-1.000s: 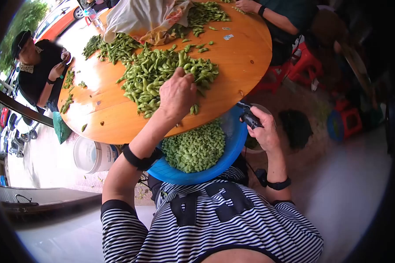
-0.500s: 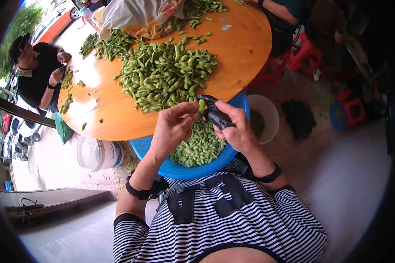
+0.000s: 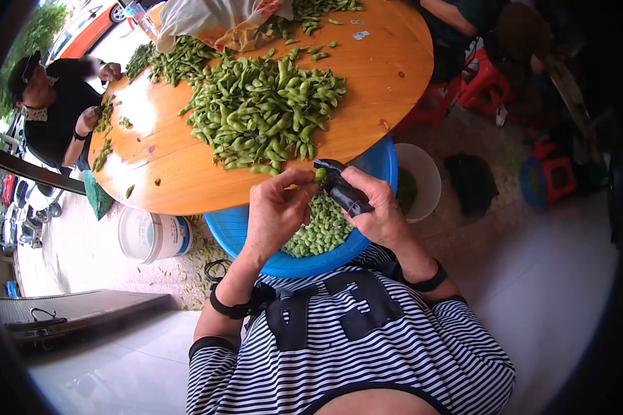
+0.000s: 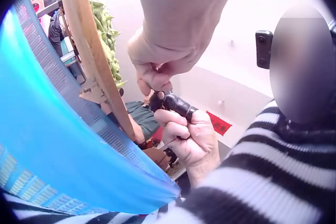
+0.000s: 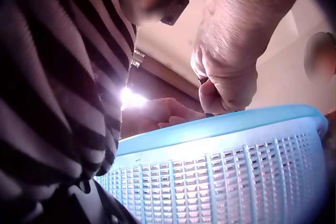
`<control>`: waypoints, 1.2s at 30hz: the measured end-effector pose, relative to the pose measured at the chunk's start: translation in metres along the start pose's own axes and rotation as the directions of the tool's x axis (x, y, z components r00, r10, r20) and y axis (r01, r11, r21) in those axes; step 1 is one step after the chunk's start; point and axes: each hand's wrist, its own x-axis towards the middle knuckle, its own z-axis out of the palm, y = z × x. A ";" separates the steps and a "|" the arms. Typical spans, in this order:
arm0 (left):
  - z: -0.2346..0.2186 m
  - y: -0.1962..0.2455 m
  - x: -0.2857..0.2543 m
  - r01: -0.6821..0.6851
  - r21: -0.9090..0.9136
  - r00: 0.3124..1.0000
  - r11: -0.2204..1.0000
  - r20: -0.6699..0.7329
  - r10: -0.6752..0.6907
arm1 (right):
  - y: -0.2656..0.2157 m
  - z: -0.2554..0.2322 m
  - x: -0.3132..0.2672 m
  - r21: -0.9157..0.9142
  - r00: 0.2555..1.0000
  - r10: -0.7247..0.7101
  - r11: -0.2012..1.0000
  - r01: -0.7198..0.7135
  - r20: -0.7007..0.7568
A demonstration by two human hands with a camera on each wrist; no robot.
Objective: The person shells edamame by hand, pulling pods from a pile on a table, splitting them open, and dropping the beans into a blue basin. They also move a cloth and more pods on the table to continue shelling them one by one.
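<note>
Above the blue basket [image 3: 256, 257], my left hand [image 3: 277, 211] pinches a green pod [image 3: 320, 174] between thumb and fingers. My right hand [image 3: 381, 207] grips a black-handled tool [image 3: 346, 195], its head against the pod. The left wrist view shows the right hand [image 4: 191, 140] curled round the black tool [image 4: 178, 104], with the left hand [image 4: 163, 61] at its head. In the right wrist view the basket rim [image 5: 220, 124] hides part of both hands. Shelled green beans [image 3: 318, 232] lie in the basket. A heap of pods [image 3: 256, 111] covers part of the table just beyond.
The round wooden table [image 3: 374, 90] curves ahead, with a cloth [image 3: 214, 24] at its far side. A white bucket [image 3: 142, 235] stands left, another [image 3: 426, 183] right of the basket. Red stools [image 3: 484, 86] and a person [image 3: 55, 111] are around the table.
My left hand has come back from the pod heap with a pod to the tool, and my right hand has moved inward over the basket. Over the last half second both hands have shifted little.
</note>
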 end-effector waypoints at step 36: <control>-0.002 -0.023 0.000 -0.052 0.238 0.998 0.970 -0.013 0.056 | 0.021 -0.008 0.011 -0.170 0.988 -0.133 0.975 0.145 0.076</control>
